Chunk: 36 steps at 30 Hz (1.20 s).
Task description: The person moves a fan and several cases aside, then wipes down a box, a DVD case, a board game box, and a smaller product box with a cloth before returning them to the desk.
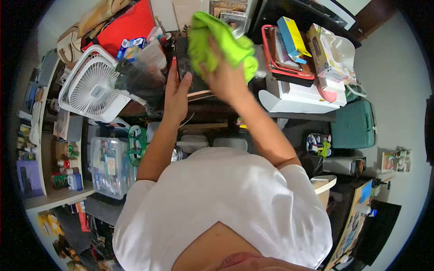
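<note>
My right hand [224, 79] is closed on a bright green cloth [205, 38], bunched up and covering part of a dark, flat, box-like object [186, 61]. At that object's lower left corner is my left hand [176, 92], its thumb on the front face and its fingers along the left side, where a strip of red shows. The far edge of the dark object is partly hidden by the cloth, and its exact kind I cannot make out. Just below the two hands runs a thin, light-coloured cord or stick [199, 93].
A white fan [97, 90] stands on the left, beside a dark plastic bag [142, 83]. To the right, a red-rimmed basket [289, 72] sits on a white box [300, 97]. Below are a clear storage bin [108, 167] and, far right, a green case [355, 124].
</note>
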### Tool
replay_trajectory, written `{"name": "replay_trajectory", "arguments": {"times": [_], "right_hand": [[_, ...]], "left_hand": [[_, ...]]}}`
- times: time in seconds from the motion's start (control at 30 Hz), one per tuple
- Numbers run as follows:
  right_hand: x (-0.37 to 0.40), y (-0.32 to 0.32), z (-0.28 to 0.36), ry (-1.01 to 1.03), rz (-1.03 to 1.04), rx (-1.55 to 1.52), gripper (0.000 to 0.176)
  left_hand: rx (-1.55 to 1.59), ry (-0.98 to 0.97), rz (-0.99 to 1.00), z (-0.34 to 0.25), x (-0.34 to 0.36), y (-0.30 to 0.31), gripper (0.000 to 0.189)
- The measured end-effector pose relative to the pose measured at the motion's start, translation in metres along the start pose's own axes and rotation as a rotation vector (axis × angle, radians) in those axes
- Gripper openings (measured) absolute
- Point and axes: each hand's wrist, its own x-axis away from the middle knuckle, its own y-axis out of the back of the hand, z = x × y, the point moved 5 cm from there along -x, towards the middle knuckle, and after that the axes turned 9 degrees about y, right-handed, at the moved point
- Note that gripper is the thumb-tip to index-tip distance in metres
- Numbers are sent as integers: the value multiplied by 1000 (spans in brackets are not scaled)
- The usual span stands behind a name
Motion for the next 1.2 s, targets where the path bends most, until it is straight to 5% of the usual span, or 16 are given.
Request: {"name": "replay_trajectory", "arguments": {"times": [0.03, 0.1, 0.2, 0.33, 0.4, 0.43, 0.47, 0.53, 0.57, 0.63, 0.7, 0.87, 0.9, 1.0, 1.13, 1.2], "right_hand": [[3, -8, -19, -394, 209, -236, 60], [-5, -5, -4, -121, 131, 282, 58], [3, -23, 51, 171, 215, 224, 61], [-11, -18, 29, 221, 179, 129, 57], [-11, -9, -27, 90, -85, 126, 28], [-15, 6, -43, -198, -29, -93, 24], [-5, 21, -72, -640, 152, 0, 39], [25, 29, -107, -949, -318, -946, 41], [24, 36, -82, -950, -429, -1296, 41], [50, 35, -58, -901, -406, -1398, 40], [70, 14, -23, -1074, -514, -1624, 38], [118, -39, -1, -1038, -327, -2002, 42], [115, -40, 19, -1156, -344, -2023, 33], [128, -33, 27, -755, 149, -1240, 29], [124, 8, -3, -609, -38, -1051, 31], [128, 4, -30, -610, -14, -1102, 68]], "left_hand": [[-68, 34, -30, -1, 7, 6, 47], [12, -58, 11, 8, 9, 14, 47], [1, -168, -1, 8, 11, 21, 47], [149, -23, -39, 5, 20, 31, 43], [181, -13, 3, 11, 22, 37, 44], [197, -12, 25, 12, 23, 40, 44], [298, 63, 43, 15, 23, 46, 44], [504, 215, 84, 20, 27, 53, 45], [525, 244, 130, 18, 29, 50, 45], [564, 312, 223, 16, 34, 40, 44], [507, 386, 196, 38, 36, 36, 39], [655, 495, 113, 53, 47, 19, 34], [669, 486, 90, 52, 47, 17, 34], [690, 388, -60, 33, 35, 29, 33], [586, 343, 77, 20, 23, 46, 31], [530, 346, 107, 25, 24, 42, 33]]}}
